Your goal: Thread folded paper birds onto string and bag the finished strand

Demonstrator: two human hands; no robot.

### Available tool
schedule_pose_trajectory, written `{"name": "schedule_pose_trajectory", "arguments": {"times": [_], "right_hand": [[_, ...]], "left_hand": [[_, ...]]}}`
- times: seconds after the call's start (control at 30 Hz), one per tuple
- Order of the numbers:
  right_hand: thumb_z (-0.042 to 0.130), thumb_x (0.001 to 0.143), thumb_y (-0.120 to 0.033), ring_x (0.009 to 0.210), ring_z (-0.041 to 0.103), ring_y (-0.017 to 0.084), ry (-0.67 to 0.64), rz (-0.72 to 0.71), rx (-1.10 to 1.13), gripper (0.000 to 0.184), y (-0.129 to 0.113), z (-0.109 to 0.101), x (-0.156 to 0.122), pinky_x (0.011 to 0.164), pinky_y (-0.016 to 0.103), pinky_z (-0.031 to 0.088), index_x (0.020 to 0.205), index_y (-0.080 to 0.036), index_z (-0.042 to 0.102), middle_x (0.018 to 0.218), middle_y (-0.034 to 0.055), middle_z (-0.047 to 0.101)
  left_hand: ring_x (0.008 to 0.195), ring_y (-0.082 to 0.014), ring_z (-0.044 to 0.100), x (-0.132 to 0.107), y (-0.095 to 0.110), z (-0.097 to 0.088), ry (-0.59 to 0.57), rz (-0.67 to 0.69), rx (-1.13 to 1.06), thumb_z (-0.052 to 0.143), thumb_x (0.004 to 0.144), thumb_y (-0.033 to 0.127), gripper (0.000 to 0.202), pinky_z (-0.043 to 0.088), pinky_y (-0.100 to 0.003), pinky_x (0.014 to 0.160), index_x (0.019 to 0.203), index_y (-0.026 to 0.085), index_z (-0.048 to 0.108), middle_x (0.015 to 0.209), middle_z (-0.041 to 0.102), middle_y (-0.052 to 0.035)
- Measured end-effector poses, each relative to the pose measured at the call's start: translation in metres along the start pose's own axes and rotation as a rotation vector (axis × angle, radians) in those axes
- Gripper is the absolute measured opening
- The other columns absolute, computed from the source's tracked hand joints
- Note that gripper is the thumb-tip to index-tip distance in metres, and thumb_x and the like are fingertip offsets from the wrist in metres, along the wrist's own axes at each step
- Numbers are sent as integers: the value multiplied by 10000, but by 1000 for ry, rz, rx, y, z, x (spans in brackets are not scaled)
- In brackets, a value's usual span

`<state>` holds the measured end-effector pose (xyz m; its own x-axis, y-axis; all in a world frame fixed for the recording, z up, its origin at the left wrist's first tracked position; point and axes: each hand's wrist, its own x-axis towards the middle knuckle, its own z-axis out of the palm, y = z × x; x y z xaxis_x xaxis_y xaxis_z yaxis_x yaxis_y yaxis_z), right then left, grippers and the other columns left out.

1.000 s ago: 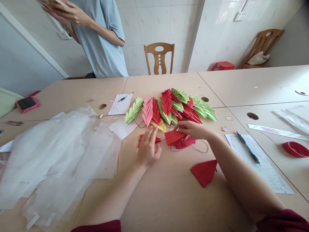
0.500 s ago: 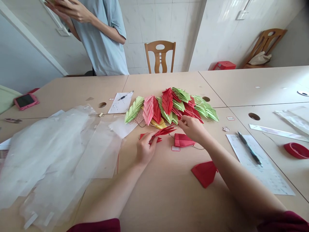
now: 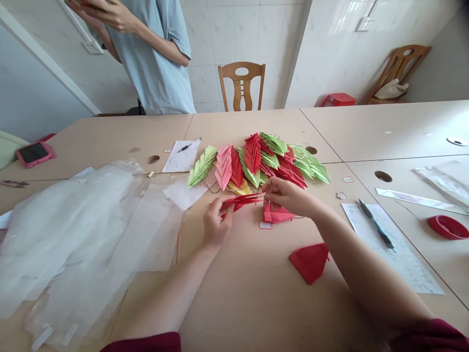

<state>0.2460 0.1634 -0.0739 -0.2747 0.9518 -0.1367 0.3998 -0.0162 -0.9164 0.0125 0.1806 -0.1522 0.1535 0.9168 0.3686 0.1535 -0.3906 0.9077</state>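
Left hand (image 3: pixel 217 221) pinches a flat, red, folded-paper stack (image 3: pixel 244 199), likely light and easily bent; best held by its edges. Right hand (image 3: pixel 287 196) curls by its tip; can't tell if holding.

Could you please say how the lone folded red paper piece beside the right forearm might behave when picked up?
The folded red paper piece looks thin, so it is probably light. Its straight edges suggest it may hold its shape. Lying flat, it seems unlikely to roll.
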Motion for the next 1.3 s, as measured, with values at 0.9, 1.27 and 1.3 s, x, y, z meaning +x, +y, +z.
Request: {"name": "schedule_pose_trajectory", "arguments": {"times": [0.9, 1.27, 1.3], "right_hand": [[540, 919, -227, 839, 548, 188, 210, -636, -606, 129, -7, 14, -2, 690, 310, 474, 904, -207, 667, 917, 78, 586], [540, 907, -209, 818, 554, 170, 149, -637, -654, 123, -8, 17, -3, 671, 282, 452, 893, -191, 661, 920, 74, 604], [530, 907, -200, 808, 549, 170, 155, -634, -676, 131, -7, 18, -3, 660, 281, 444, 869, -190, 655, 905, 72, 602]], "left_hand": [[808, -165, 701, -7, 6, 2, -225, 176, 79, 551, 915, 245, 218, 626, -301, 678, 1118, 202, 617, 980, 680, -80], [782, -145, 719, -8, 6, 3, -192, 238, 96, 578, 901, 214, 240, 625, -261, 675, 1133, 197, 638, 969, 710, -54], [779, -146, 720, -8, 6, 3, -192, 246, 105, 585, 897, 219, 246, 624, -257, 668, 1137, 198, 638, 968, 712, -53]]}}
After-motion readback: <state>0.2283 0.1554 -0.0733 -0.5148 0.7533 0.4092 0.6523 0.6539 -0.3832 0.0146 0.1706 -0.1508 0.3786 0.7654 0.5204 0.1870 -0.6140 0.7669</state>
